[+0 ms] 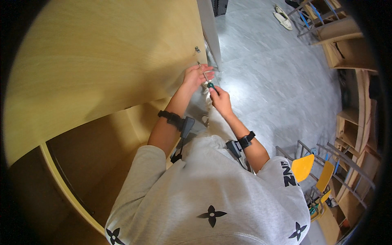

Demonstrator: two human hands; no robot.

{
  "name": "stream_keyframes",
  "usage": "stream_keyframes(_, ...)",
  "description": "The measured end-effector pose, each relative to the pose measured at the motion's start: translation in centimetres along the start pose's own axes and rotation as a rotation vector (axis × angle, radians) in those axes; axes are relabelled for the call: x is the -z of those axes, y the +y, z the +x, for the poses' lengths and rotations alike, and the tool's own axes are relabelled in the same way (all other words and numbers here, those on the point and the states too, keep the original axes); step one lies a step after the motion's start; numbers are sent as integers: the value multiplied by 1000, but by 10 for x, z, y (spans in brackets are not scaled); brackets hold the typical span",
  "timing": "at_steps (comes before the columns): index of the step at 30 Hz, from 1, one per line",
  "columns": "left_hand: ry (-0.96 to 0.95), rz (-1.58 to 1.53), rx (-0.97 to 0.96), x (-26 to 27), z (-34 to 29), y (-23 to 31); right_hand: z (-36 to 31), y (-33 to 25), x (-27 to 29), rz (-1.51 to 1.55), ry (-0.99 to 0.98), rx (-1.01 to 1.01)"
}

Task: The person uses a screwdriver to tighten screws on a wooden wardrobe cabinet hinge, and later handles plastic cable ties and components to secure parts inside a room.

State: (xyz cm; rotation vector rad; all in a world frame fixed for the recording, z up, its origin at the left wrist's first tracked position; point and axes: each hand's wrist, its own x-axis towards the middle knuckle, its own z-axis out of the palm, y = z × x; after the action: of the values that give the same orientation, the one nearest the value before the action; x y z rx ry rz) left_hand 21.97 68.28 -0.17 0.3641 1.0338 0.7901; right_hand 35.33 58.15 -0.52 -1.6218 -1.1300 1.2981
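My right hand (pixel 221 99) is closed round the dark green handle of a screwdriver (pixel 211 85). The metal shaft slants up and left toward a wooden cabinet door (pixel 122 53), across the front of my left hand (pixel 197 76). The fingers of that hand are stretched out and spread beside the shaft, close to the door's edge. A small metal fitting (pixel 197 50) sits on the door just above the screwdriver's tip. Whether the tip touches a screw is too small to tell.
Below the door gapes the dark cabinet inside (pixel 85 159). A grey panel edge (pixel 211 32) rises right of the door. Yellow-seated chairs (pixel 303 168) and wooden shelves (pixel 353 53) line the right side of the grey floor (pixel 277 94). Pale shoes (pixel 282 18) lie at the far right.
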Motion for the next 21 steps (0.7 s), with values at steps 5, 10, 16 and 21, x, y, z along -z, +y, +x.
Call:
stream_keyframes(5, -51, -92, -51, 5, 7, -7, 17, 6, 28, 586, -318, -357)
stream_keyframes(10, 86, -35, -83, 5, 12, -9, -6, -8, -8, -753, 257, 359)
stream_keyframes(16, -31, -20, -68, 7, 8, -4, 5, 8, -7, -506, 179, 248)
stream_keyframes(21, -93, -50, -114, 13, 10, -6, 9, 10, 3, 375, -206, -311)
